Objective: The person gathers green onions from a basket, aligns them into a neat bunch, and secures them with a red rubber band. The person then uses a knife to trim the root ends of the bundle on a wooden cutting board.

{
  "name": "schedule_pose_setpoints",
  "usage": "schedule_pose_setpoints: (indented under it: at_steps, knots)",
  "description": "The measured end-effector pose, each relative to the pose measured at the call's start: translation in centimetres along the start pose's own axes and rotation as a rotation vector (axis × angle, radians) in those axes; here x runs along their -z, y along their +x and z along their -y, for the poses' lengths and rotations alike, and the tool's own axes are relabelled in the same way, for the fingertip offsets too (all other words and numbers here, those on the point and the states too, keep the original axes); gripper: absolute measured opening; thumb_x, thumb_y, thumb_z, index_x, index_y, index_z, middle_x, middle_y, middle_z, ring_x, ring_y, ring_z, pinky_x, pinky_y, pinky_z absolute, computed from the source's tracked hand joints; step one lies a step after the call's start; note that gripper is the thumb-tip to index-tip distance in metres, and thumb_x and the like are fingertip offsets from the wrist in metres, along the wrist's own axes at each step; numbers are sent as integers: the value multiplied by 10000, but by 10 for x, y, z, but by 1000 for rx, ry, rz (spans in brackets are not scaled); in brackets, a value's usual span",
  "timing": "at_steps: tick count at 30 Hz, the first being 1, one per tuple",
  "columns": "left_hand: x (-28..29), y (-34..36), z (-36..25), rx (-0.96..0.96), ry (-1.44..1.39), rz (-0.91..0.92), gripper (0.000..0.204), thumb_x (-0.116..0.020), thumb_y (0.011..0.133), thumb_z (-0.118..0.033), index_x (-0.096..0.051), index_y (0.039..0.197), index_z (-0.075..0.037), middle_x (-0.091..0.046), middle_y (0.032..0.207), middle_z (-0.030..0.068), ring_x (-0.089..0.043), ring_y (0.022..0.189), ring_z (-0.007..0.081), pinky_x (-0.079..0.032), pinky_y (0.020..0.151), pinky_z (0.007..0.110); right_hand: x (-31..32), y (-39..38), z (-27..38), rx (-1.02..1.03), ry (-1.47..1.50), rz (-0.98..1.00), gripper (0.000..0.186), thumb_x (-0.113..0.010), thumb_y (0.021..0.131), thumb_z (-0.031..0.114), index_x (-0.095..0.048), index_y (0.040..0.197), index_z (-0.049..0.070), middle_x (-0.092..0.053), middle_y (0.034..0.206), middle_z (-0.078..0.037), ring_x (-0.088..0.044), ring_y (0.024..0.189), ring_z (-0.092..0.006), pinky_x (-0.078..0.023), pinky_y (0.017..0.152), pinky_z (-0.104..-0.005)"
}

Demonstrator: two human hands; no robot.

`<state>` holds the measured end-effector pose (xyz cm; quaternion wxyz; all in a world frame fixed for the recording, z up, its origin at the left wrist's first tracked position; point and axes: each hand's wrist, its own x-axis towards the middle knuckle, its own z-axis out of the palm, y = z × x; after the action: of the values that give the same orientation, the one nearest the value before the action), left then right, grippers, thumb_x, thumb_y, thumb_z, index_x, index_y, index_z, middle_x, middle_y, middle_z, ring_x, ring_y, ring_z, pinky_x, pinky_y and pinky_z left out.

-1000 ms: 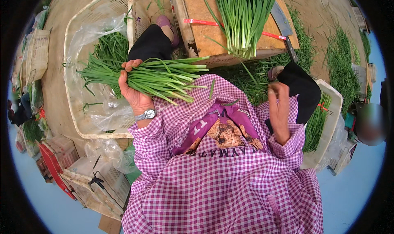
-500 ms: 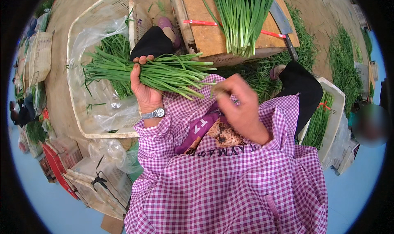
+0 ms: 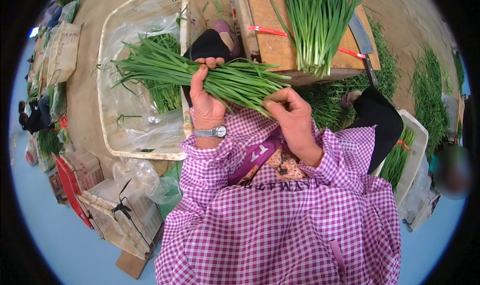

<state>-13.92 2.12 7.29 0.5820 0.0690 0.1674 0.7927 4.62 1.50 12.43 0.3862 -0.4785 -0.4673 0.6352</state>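
My left hand [image 3: 205, 92] is closed round a bunch of long green chives [image 3: 235, 77], held sideways over my lap, leafy tips to the left, pale ends to the right. My right hand [image 3: 287, 115] pinches a few stalk ends at the bunch's right side. Just beyond is a wooden board [image 3: 270, 50] on a crate, carrying an upright-lying pile of chives [image 3: 315, 25], red printed tape [image 3: 352, 51] and a large knife [image 3: 361, 35] with a dark handle.
A white basket [image 3: 107, 137] with plastic and greens is at left; another [image 3: 415, 135] with red-tied chives is at right. Loose greens [image 3: 430, 90] lie on the ground. Crates [image 3: 120, 215] stand lower left, and another person [image 3: 35, 115] is at far left.
My right hand has moved left and up from beside my right knee onto the bunch's stalk ends. My left hand, still holding the bunch, has shifted rightward and up in the picture.
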Motion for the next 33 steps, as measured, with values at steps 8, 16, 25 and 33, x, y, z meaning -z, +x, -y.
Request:
schedule_pose_setpoints:
  at_steps: [8, 16, 25, 33]
  knots:
    - [8, -1, -8, -7, -32, -58, 121, -550, 872, -76, -585, 986, -58, -629, 976, 69, -535, 1041, 256, -403, 980, 412, 60, -21, 84, 41, 216, 114, 45, -575, 846, 23, -590, 877, -5, -585, 749, -32, -512, 609, -75, -403, 553, -220]
    - [-12, -14, -2, 19, 65, -107, 125, -566, 882, -92, -581, 1001, -56, -620, 986, 75, -539, 1040, 248, -406, 976, 402, 89, -7, 18, 403, -814, 106, 368, -659, 722, 76, -553, 1067, 3, -557, 1064, -153, -559, 990, -288, -445, 851, -349]
    - [-50, -20, 9, -35, 141, -61, 132, -554, 893, -94, -550, 1017, -50, -613, 959, 77, -533, 1010, 242, -419, 949, 376, 33, -9, -2, 399, -619, -14, 216, -695, 732, 162, -616, 880, 27, -564, 869, -85, -522, 842, -273, -416, 727, -377]
    - [-43, -19, 10, -64, 163, -164, 110, -554, 890, -93, -554, 982, -32, -612, 939, 74, -546, 1004, 234, -432, 937, 377, 42, -16, 3, 83, -108, -11, 114, -626, 800, 40, -616, 907, 0, -607, 848, -58, -575, 805, -147, -453, 725, -266]
